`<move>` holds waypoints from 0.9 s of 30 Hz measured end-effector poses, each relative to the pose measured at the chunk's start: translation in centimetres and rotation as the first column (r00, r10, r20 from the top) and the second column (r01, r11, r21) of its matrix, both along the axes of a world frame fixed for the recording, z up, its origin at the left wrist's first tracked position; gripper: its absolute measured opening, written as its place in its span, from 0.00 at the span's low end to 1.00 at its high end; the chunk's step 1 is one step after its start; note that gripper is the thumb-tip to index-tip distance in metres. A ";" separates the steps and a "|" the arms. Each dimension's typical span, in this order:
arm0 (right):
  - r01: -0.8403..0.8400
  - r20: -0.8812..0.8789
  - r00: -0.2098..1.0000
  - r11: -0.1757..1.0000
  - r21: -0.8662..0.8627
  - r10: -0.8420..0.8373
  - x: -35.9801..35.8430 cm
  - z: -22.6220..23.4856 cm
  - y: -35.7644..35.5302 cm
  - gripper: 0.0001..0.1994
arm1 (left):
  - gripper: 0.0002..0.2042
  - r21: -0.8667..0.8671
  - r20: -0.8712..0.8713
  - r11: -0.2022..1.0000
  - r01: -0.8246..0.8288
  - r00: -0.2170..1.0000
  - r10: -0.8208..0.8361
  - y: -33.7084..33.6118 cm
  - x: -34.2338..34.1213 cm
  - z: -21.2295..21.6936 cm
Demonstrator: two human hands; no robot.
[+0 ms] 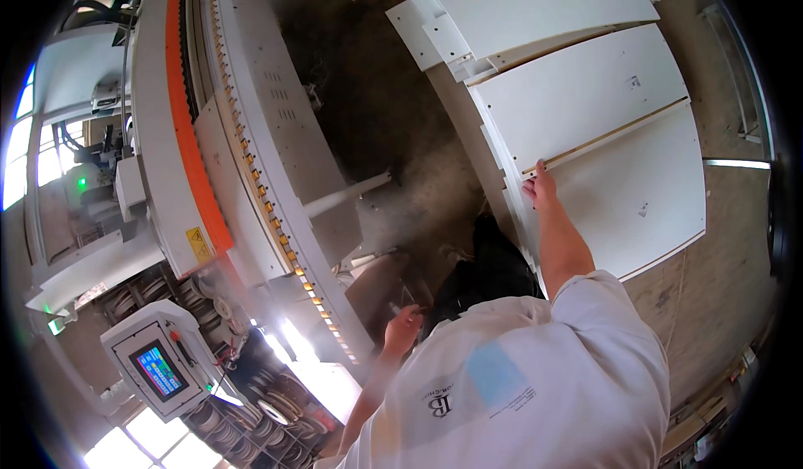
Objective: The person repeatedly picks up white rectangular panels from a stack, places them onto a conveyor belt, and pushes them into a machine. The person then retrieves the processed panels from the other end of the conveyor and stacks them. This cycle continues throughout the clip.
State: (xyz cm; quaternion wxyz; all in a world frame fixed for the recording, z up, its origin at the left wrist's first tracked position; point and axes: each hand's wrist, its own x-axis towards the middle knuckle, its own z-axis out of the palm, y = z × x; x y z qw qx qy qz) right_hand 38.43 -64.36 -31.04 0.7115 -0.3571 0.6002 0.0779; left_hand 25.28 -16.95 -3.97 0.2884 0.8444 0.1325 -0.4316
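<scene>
My right hand (542, 186) reaches forward to a stack of white panels on the right. Its fingers are closed at the near-left corner of the middle white panel (585, 93), by that panel's bare brown edge. Another white panel (627, 193) lies nearer to me, partly under my right forearm. Low beside my body, my left hand (403, 328) is closed, its fingers drawn together. A small pale tip shows at these fingers; what it belongs to is too small to make out.
A long machine with an orange stripe (191, 135) and a row of yellow rollers (266, 193) runs along the left. Its control screen (159, 370) stands at lower left, near racks of coiled edging (276, 410). Another stack of white panels (535, 5) lies farther off.
</scene>
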 end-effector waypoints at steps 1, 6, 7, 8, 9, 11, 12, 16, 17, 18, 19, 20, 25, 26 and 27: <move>-0.002 0.022 1.000 1.000 -0.029 0.002 -0.3 -0.3 0.2 0.29 | 0.18 0.008 -0.016 1.000 0.008 1.000 -0.007 0.0 -0.1 -0.2; 0.104 0.000 0.995 0.992 0.065 -0.104 -1.2 2.1 1.1 0.28 | 0.18 -0.020 -0.037 0.997 0.077 0.996 -0.078 -0.3 -0.5 -2.0; 0.123 0.005 0.992 0.988 0.098 -0.124 -1.7 2.5 1.4 0.29 | 0.18 -0.052 0.008 0.993 0.106 0.994 -0.106 -0.3 -0.3 -2.3; 0.139 0.009 0.990 0.985 0.104 -0.140 -2.0 3.0 1.8 0.29 | 0.17 -0.084 0.051 0.987 0.137 0.990 -0.133 -0.4 0.1 -2.3; 0.156 0.013 0.987 0.982 0.110 -0.158 -2.3 3.5 2.3 0.30 | 0.17 -0.115 0.095 0.979 0.170 0.983 -0.160 -0.4 0.5 -2.4; 0.161 0.055 0.984 0.975 0.155 -0.171 -3.7 4.1 3.2 0.30 | 0.17 -0.104 0.056 0.980 0.171 0.984 -0.166 -0.7 2.1 -2.2; 0.143 0.099 0.981 0.971 0.189 -0.164 -4.8 3.5 3.6 0.31 | 0.17 -0.102 0.039 0.980 0.169 0.985 -0.166 -1.5 3.2 -2.0; 0.049 0.246 0.963 0.969 0.240 -0.109 -7.6 7.3 6.3 0.31 | 0.17 -0.181 -0.035 0.971 0.154 0.986 -0.163 -3.9 7.3 -1.5; 0.026 0.278 0.956 0.967 0.253 -0.098 -8.1 8.8 7.0 0.30 | 0.17 -0.216 -0.015 0.961 0.171 0.984 -0.178 -4.5 8.1 -2.0; -0.004 0.311 0.947 0.964 0.265 -0.081 -8.4 10.1 7.6 0.29 | 0.17 -0.251 0.007 0.951 0.183 0.982 -0.188 -5.2 9.1 -2.4; -0.032 0.343 0.937 0.961 0.276 -0.068 -8.8 11.7 8.2 0.28 | 0.18 -0.357 -0.017 0.927 0.117 0.991 -0.132 -6.4 10.1 -2.4; -0.042 0.359 0.930 0.952 0.302 -0.073 -8.9 14.2 8.7 0.25 | 0.20 -0.457 -0.047 0.888 0.041 0.996 -0.070 -8.0 11.1 -2.0; -0.129 0.490 0.870 0.940 0.317 -0.046 -11.4 21.1 11.8 0.24 | 0.20 -0.546 -0.248 0.795 -0.264 0.957 0.147 -16.6 14.7 0.3; -0.132 0.493 0.868 0.932 0.336 -0.055 -11.9 22.3 12.7 0.24 | 0.19 -0.575 -0.316 0.740 -0.350 0.929 0.193 -17.7 14.8 0.1; -0.122 0.485 0.872 0.926 0.356 -0.071 -12.4 23.9 13.7 0.23 | 0.18 -0.627 -0.363 0.663 -0.410 0.906 0.217 -18.7 14.5 -0.5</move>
